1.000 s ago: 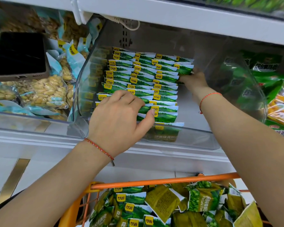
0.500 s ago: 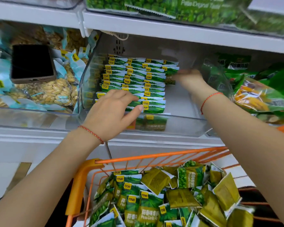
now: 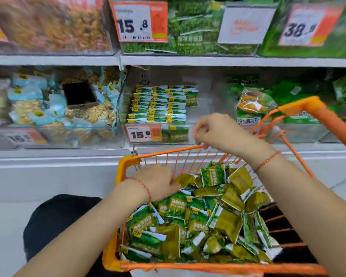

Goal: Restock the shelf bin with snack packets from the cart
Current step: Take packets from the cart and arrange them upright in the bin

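Note:
The clear shelf bin (image 3: 204,116) holds neat rows of green snack packets (image 3: 160,104) in its left and middle part. Below it stands the orange cart (image 3: 168,152), with a loose pile of green and olive snack packets (image 3: 200,212) inside. My left hand (image 3: 158,180) is down in the cart's far left corner, and its fingertips touch the packets at the pile's edge. My right hand (image 3: 218,134) hovers over the cart's far rim in front of the bin, its fingers loosely curled around nothing.
A 15.8 price tag (image 3: 144,133) sits on the bin's front. The bin to the left holds nut packets with a dark phone (image 3: 79,95) on top. Bins of green bags stand to the right and on the shelf above. The cart handle (image 3: 328,118) rises at right.
Both hands have come out of the shelf bin. The left one dropped into the cart's packets, the right one drew back to the cart's far rim. The view pulled back and down.

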